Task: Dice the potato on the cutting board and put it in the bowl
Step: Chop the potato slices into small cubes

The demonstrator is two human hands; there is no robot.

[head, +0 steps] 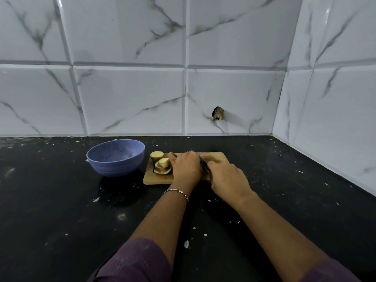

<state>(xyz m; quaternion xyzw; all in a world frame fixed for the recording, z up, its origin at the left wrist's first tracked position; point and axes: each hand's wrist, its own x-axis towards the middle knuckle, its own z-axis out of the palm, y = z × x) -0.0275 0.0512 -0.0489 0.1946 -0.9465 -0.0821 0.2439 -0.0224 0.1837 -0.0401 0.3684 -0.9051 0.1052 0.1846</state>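
Left hand (186, 167), potato (162, 166) (right hand (228, 180), knife (204, 161))

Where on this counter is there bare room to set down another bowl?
Bare counter lies right of the cutting board toward the side wall, and left of the bowl. The board itself is crowded: potato pieces, left hand, and right hand with the knife.

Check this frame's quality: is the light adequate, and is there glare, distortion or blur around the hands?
Head view: dim, bluish light; the black counter swallows detail; glare streaks on the wall tiles; wide-angle lens bows the tile lines toward the edges; left hand, right hand and potato look small and slightly soft; the knife is mostly hidden between the hands.
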